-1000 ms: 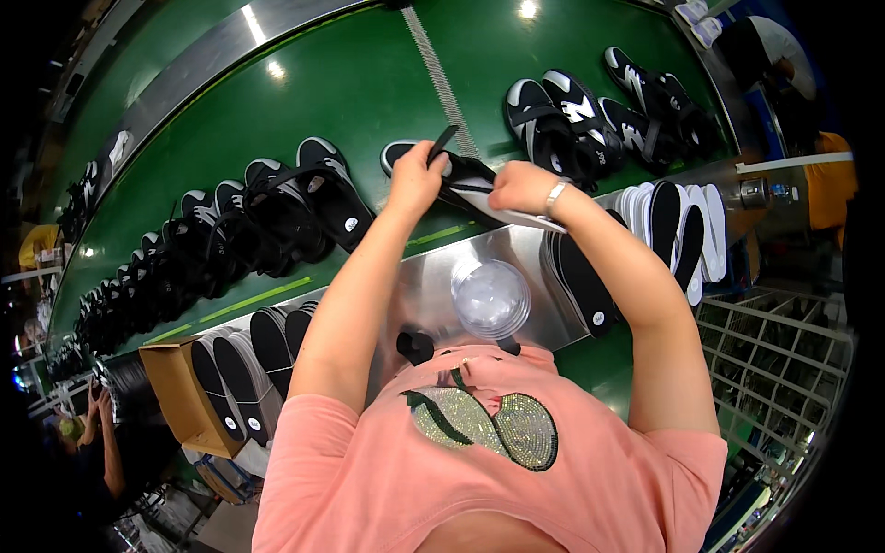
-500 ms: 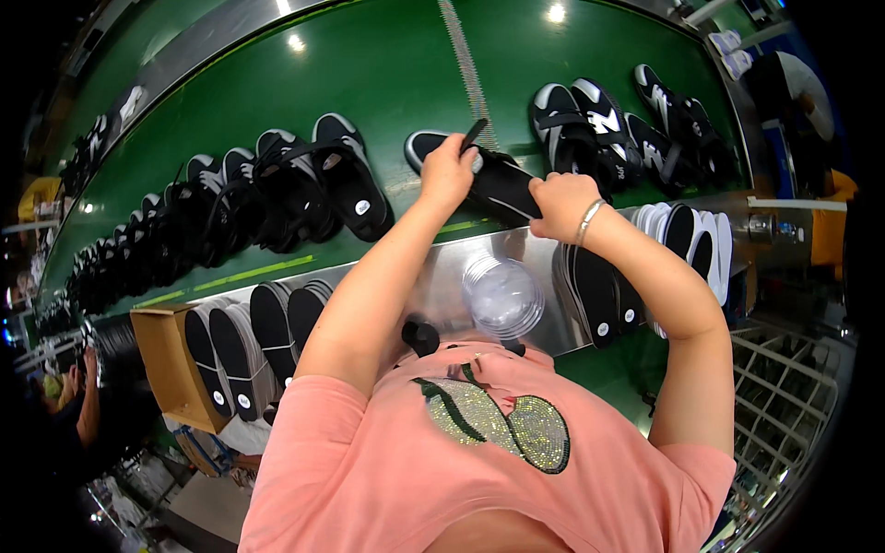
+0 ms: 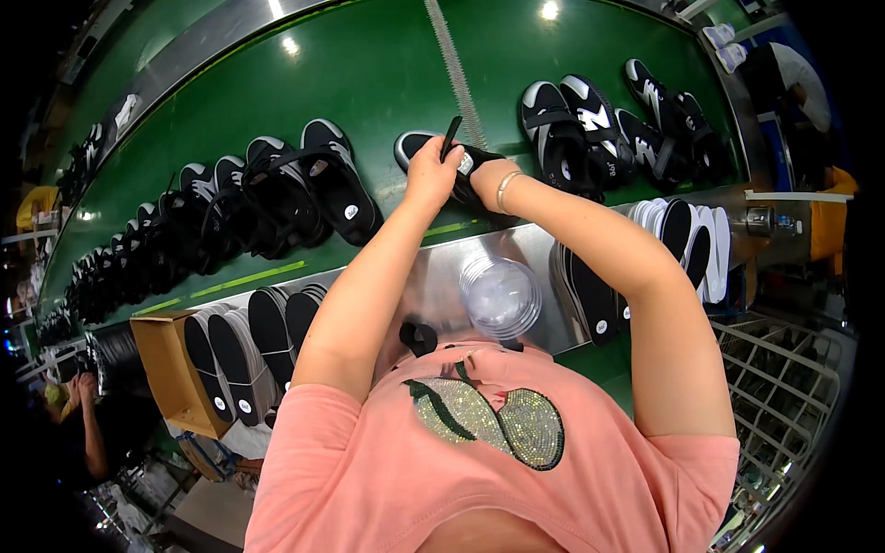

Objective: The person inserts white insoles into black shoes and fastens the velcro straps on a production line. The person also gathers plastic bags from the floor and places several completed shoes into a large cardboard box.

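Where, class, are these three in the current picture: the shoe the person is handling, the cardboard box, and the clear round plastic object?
Shoe [image 3: 415, 146]: head view, on its toe.
Cardboard box [image 3: 168, 364]: head view, on its bare brown panel.
Clear round plastic object [image 3: 499, 293]: head view, on its middle.

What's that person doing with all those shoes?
The person is handling one black shoe on the green surface. The left hand grips it near the opening, where a black strap sticks up. The right hand is at the opening too, but its fingertips are hidden. A row of shoes lies to the left, and more shoes to the right. Stacks of insoles stand along the near edge.
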A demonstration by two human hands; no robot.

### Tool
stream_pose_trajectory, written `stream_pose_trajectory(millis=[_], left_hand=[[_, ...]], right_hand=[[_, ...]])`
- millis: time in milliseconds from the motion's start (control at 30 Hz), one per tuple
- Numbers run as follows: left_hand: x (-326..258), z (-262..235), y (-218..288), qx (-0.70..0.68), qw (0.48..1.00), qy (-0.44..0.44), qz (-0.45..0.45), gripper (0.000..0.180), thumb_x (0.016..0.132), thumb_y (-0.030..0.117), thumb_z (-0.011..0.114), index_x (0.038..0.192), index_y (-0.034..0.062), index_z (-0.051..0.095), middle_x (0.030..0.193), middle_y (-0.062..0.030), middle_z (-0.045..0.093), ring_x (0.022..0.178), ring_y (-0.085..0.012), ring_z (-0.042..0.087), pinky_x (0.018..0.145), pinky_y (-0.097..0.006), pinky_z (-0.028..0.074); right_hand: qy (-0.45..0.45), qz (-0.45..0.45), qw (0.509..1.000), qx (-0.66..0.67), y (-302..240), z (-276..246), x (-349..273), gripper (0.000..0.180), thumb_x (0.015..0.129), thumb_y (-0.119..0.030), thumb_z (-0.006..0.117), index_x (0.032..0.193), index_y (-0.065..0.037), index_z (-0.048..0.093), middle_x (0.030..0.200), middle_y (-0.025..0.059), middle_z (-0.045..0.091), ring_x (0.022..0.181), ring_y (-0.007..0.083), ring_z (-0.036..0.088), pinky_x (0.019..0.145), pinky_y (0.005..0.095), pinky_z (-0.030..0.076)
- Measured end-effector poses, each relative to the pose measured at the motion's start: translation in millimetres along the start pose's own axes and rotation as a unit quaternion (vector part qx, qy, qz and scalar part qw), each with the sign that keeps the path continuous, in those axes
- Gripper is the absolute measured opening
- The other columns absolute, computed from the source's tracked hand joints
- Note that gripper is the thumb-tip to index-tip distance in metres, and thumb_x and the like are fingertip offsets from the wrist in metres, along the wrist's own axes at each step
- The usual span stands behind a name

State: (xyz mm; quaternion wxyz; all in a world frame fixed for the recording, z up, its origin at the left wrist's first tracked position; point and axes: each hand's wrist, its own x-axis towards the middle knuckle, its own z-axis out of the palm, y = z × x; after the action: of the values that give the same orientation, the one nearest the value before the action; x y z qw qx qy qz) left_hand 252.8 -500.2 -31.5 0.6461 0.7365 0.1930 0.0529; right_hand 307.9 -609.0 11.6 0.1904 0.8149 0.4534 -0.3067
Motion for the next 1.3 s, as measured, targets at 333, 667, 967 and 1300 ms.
stream_pose_trajectory(millis=[333,667,967,1300], left_hand=[[-4.7,1.3,-0.3,0.017,1.0,0.007,0.0,0.018,0.08,0.014,0.056,0.091,0.0001,0.054,0.076,-0.0034,0.055,0.071,-0.0103,0.049,0.066,-0.024,0.04],[-7.7,3.4,6.8,0.068,0.996,0.034,0.047,0.019,0.08,0.016,0.056,0.09,-0.0008,0.054,0.075,-0.0094,0.058,0.068,-0.0151,0.053,0.065,-0.028,0.042],[-0.7,5.5,-6.0,-0.001,0.999,0.038,0.039,0.019,0.078,0.017,0.057,0.086,-0.0006,0.056,0.069,-0.0119,0.059,0.064,-0.0186,0.056,0.061,-0.03,0.043],[-2.5,-6.9,9.2,0.091,0.993,0.041,0.058,0.021,0.081,0.019,0.054,0.094,0.002,0.055,0.078,-0.0083,0.058,0.07,-0.0182,0.053,0.064,-0.028,0.041]], right_hand=[[0.005,0.135,0.989,0.067,-8.7,6.7,15.1,0.021,0.068,-0.01,0.061,0.088,-0.01,0.066,0.09,0.0089,0.064,0.083,0.0238,0.061,0.07,0.032,0.049],[-0.119,-0.037,0.992,-0.025,-1.6,-28.1,-50.9,0.031,0.07,-0.013,0.051,0.097,-0.002,0.062,0.097,0.0124,0.061,0.094,0.0259,0.058,0.093,0.0563,0.022],[0.013,0.001,0.866,0.501,25.4,7.9,-32.5,0.029,0.073,-0.022,0.057,0.093,-0.001,0.06,0.089,0.0117,0.062,0.08,0.0201,0.059,0.083,0.0391,0.039],[0.134,-0.07,0.557,0.817,18.6,11.9,-34.6,0.015,0.076,-0.015,0.06,0.069,-0.002,0.058,0.066,0.0059,0.06,0.056,0.0119,0.055,0.06,0.0227,0.044]])
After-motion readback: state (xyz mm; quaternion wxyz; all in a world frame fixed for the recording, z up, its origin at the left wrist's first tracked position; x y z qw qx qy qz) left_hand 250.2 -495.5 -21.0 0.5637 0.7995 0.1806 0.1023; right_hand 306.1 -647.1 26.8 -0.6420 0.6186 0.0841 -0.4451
